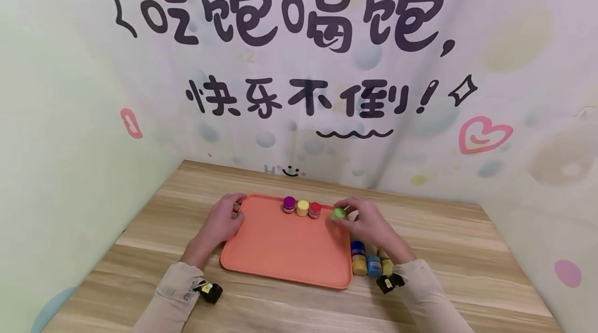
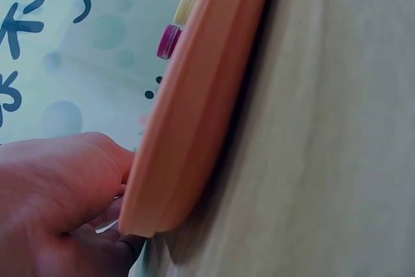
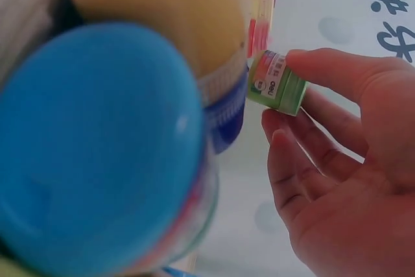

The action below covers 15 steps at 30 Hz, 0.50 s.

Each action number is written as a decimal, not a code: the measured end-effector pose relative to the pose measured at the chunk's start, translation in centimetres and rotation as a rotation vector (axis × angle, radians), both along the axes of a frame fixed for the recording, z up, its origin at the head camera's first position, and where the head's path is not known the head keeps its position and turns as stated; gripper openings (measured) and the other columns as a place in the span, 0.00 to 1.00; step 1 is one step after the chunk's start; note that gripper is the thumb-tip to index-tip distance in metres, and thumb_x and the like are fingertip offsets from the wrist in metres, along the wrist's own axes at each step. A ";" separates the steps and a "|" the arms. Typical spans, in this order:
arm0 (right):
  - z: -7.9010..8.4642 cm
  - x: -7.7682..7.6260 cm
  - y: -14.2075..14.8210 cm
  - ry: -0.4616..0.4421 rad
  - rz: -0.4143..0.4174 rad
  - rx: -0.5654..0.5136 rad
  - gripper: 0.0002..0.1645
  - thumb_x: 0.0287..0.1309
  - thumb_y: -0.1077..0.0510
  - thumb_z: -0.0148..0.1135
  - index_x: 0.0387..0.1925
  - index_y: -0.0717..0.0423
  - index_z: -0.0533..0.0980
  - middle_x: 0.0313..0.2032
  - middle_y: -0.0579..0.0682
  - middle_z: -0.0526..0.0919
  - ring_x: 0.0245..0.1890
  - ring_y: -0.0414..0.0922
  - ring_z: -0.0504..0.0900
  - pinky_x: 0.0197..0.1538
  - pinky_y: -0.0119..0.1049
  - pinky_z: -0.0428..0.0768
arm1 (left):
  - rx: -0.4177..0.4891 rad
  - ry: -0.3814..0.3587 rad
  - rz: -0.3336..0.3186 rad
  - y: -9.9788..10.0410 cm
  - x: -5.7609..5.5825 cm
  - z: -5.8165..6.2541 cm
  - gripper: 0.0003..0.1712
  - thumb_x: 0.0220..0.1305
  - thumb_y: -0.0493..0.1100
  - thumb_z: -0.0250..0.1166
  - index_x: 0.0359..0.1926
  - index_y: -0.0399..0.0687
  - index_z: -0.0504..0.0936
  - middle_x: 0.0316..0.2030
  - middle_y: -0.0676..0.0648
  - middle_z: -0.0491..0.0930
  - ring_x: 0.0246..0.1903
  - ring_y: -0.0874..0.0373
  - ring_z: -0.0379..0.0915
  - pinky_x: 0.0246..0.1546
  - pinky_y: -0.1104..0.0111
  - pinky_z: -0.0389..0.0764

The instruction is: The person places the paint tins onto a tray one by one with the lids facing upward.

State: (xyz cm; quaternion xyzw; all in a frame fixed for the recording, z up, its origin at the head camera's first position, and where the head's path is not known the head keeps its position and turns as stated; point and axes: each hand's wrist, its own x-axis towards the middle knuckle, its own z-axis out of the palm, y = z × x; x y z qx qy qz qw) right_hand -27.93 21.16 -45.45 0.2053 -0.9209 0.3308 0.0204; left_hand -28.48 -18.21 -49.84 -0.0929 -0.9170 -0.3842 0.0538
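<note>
At the far right corner of the orange tray [image 1: 286, 242], my right hand [image 1: 369, 221] pinches a small green paint jar [image 3: 277, 82] between thumb and fingers; a printed label faces the right wrist camera. My left hand [image 1: 226, 219] grips the tray's far left corner, its thumb at the rim and other fingers partly hidden behind the edge. Along the tray's far side, a purple jar [image 1: 289, 205], a pale yellow jar [image 1: 302, 208] and a red jar [image 1: 314, 210] stand in a row, left of the green one.
Beside the tray's right edge stand a dark blue-lidded jar [image 1: 357, 248], an ochre jar [image 1: 359, 265], a light blue jar [image 1: 374, 266] and a yellow jar [image 1: 387, 267], close under my right forearm. A printed cloth [image 1: 299, 151] hangs behind the wooden table [image 1: 154, 250].
</note>
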 end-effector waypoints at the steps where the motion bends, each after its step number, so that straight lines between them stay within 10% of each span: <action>1: 0.0 -0.1 -0.1 0.001 0.003 0.006 0.21 0.65 0.54 0.78 0.57 0.57 0.87 0.50 0.48 0.89 0.46 0.45 0.86 0.42 0.33 0.86 | -0.002 0.000 -0.001 0.0 0.0 0.0 0.27 0.72 0.31 0.63 0.70 0.32 0.77 0.58 0.34 0.80 0.50 0.46 0.80 0.51 0.54 0.86; 15: -0.5 -1.1 -1.6 -0.063 -0.040 0.014 0.21 0.66 0.53 0.77 0.57 0.54 0.86 0.51 0.50 0.90 0.42 0.43 0.85 0.43 0.34 0.88 | -0.005 0.003 -0.002 -0.1 0.1 0.0 0.26 0.73 0.30 0.63 0.70 0.32 0.77 0.59 0.34 0.80 0.51 0.46 0.81 0.52 0.53 0.86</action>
